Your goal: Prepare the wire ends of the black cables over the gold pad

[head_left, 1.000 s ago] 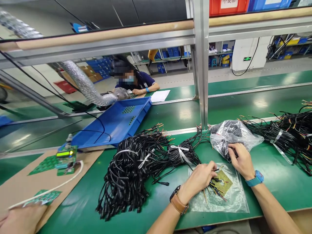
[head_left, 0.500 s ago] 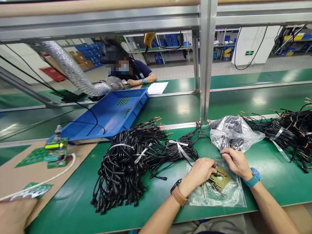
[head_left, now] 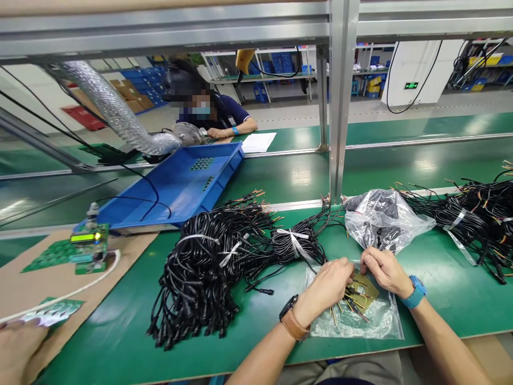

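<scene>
My left hand (head_left: 331,280), with a dark watch on a brown strap, bends its fingers in a pinch over a flat clear plastic bag (head_left: 385,318). Its fingertips hide whatever they grip. Short wires with coloured ends (head_left: 355,309) fan out below them, beside a yellowish perforated board (head_left: 371,294) lying on the bag. Close by, my right hand (head_left: 387,271), wearing a blue wristband device, has its fingers curled together near the bag's upper edge; its contents are hidden. Just beyond it sits a clear bag of black parts (head_left: 380,219).
Bundles of black cables (head_left: 200,278) lie left, a tied cable coil (head_left: 296,246) behind, and more cables (head_left: 460,219) right. A blue tray (head_left: 172,187), metal post (head_left: 340,107) and lit circuit board (head_left: 90,246) stand around. Another person's hand (head_left: 20,347) is lower left; a co-worker (head_left: 224,115) sits opposite.
My right hand's fingers have curled in more, and it has come slightly closer to my left hand. The hand at lower left has shifted left and the view has tilted slightly.
</scene>
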`<move>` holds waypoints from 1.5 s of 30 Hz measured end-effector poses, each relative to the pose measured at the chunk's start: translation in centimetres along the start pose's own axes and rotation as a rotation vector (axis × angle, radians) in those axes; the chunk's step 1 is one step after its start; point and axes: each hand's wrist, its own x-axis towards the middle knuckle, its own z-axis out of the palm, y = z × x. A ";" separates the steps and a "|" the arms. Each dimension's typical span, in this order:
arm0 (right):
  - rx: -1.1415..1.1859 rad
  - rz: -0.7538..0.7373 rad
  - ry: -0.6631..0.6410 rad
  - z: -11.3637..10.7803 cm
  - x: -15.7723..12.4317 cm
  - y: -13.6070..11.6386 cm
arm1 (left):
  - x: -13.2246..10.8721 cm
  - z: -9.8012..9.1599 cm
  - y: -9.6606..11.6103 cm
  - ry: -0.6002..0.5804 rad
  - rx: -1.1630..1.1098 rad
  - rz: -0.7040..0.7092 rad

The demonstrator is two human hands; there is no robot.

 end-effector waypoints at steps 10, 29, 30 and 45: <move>-0.015 0.012 0.054 0.2 0.0 0.2 | 0.6 0.5 0.2 0.024 0.130 0.025; 0.044 0.122 0.357 0.5 -0.2 1.6 | 0.7 0.6 -0.5 0.257 -0.234 -0.054; 0.089 0.140 0.395 0.5 -0.2 1.8 | 0.7 0.4 -0.7 0.318 -0.320 -0.051; 0.593 0.258 0.241 0.8 0.4 1.4 | 0.8 0.9 -1.3 0.649 -0.579 -0.054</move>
